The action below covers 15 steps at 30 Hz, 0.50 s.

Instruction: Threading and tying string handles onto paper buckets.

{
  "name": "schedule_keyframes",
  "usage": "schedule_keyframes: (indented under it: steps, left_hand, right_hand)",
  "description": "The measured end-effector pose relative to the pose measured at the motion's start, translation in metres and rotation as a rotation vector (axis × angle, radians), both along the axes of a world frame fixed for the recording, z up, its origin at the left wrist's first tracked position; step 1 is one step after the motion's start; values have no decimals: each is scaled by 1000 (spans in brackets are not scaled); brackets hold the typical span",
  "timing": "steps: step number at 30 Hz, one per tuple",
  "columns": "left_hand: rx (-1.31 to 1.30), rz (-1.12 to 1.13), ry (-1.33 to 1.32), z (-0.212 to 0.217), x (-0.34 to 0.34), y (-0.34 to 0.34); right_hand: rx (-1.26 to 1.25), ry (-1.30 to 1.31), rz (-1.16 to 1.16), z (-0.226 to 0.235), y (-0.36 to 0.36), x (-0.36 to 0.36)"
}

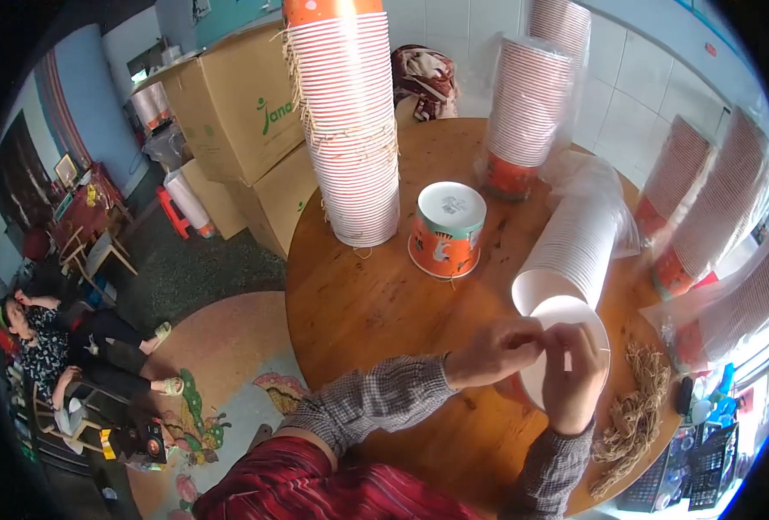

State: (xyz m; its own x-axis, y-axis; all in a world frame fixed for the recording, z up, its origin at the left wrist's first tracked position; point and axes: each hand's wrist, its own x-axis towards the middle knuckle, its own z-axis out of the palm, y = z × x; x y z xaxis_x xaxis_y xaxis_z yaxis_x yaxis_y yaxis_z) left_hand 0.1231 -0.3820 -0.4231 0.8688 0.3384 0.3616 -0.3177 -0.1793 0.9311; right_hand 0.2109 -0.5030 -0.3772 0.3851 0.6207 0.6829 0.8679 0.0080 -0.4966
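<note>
A paper bucket [547,376] with a white inside and an orange outside is tilted at the table's right side, its mouth toward me. My left hand [499,352] is closed in a pinch at the bucket's upper rim; what its fingertips hold is too small to tell. Across the bucket's mouth my right hand [574,374] bends its fingers together against the left fingertips, and what they pinch is hidden. A bundle of tan twine [634,418] lies to the right of my right hand. Just beyond the hands, a stack of white buckets [566,256] lies on its side in clear plastic.
An upside-down orange bucket [445,234] stands mid-table, near a tall bucket stack [347,130] with twine ends hanging. Wrapped stacks [527,113] stand at the back and right. Cardboard boxes [228,104] are left of the round wooden table [376,321]. A seated person [64,355] is far left.
</note>
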Motion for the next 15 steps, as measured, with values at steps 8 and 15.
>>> schedule_keyframes:
  steps: [8,15]
  left_hand:
    - [280,311,-93,-19,-24,-1]
    - [374,341,-45,-33,-46,-6]
  right_hand:
    - [-26,-92,39,-15,16,-12]
    - [-55,-108,53,-20,14,-28]
